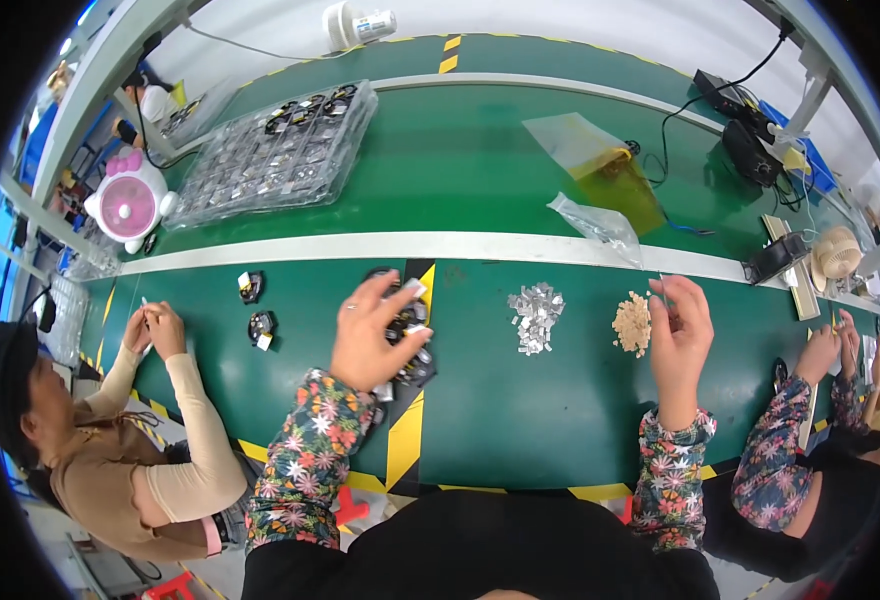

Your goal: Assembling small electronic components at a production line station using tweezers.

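Observation:
My left hand (370,335) is over a heap of coiled black cables (410,345) with small silver and white parts, fingers spread. A small whitish piece shows by its fingertips; whether it is held cannot be made out. My right hand (682,330) is raised over the table with thumb and fingers pinched on a thin pointed tool (662,288). Just left of this hand lies a pile of small tan pieces (632,324). Farther left is a pile of small flat silver metal pieces (536,318).
Two cable coils (261,328) lie toward the left co-worker (150,430). Past the white rail (440,246) are stacked clear trays (270,155), a pink-and-white fan (128,207), plastic bags (600,228) and a black device (750,150). Another person's hands (820,352) work at right.

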`<state>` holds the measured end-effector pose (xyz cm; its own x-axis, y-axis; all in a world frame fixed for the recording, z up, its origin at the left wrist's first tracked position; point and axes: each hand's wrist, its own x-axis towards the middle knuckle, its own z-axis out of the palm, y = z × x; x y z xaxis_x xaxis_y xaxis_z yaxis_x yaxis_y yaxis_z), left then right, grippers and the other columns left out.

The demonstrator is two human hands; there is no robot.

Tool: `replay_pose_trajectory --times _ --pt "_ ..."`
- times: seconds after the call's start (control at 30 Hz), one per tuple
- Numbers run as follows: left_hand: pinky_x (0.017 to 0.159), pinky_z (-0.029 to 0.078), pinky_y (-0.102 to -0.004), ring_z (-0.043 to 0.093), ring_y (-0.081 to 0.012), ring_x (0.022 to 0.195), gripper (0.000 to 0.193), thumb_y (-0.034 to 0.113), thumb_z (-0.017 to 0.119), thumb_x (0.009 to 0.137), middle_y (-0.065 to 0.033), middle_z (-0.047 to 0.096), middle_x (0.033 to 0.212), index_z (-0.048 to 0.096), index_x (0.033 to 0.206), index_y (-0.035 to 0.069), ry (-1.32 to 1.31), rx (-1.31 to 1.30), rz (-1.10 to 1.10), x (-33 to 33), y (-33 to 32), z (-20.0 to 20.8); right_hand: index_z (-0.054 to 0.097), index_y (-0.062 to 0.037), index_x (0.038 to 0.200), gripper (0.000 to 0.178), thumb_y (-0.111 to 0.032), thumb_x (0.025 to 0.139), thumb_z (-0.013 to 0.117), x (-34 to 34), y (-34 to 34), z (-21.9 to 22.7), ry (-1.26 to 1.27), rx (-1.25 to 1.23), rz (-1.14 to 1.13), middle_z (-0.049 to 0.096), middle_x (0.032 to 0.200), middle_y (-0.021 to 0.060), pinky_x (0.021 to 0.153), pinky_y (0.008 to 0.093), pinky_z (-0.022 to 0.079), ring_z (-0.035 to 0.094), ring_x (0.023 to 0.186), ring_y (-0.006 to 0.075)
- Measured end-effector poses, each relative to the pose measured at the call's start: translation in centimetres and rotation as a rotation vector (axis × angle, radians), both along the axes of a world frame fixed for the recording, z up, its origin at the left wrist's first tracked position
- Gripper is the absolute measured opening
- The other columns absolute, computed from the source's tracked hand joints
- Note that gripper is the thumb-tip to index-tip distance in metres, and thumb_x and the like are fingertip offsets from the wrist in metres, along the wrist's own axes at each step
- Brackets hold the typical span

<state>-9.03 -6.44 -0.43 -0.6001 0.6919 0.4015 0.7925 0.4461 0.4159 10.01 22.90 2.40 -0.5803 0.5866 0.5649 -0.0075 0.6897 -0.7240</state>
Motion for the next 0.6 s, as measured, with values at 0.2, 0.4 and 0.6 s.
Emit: replay_pose_trajectory --times 0.2,0.4,0.6 --pt "0.097 0.032 -0.0446 0.044 -0.0339 0.116 0.048 0.029 0.070 0.071 -0.0160 0.049 0.123 0.058 0.113 0.009 -0.052 0.042 -0.050 2.4 1.8 1.4 0.059 0.0024 0.099 0.017 0.004 0.083 0.055 0.5 -0.7 -0.2 -0.074 -0.060 0.029 0.055 0.108 0.0090 0.057 0.0184 0.043 0.057 0.077 0.0084" --pt "0.091 0.037 -0.0498 0.046 -0.0348 0.114 0.042 0.044 0.057 0.080 -0.0165 0.050 0.124 0.060 0.112 0.016 0.312 -0.253 0.801 -7.7 -6.4 -1.1 0.060 0.0019 0.100 0.017 0.004 0.083 0.056 1.1 -0.3 -0.6 -0.036 -0.054 0.023 0.056 0.105 0.0080 0.058 0.0184 0.043 0.053 0.074 0.0069" --pt "0.099 0.034 -0.0433 0.040 -0.0352 0.120 0.040 0.043 0.053 0.085 -0.0181 0.042 0.133 0.061 0.112 0.014 0.016 -0.166 0.763 -8.5 -11.3 -3.5 0.062 0.0018 0.095 0.013 0.001 0.083 0.057 0.5 -0.9 -0.3 -0.027 -0.108 0.061 0.056 0.100 0.0067 0.057 0.0174 0.041 0.049 0.068 0.0052"
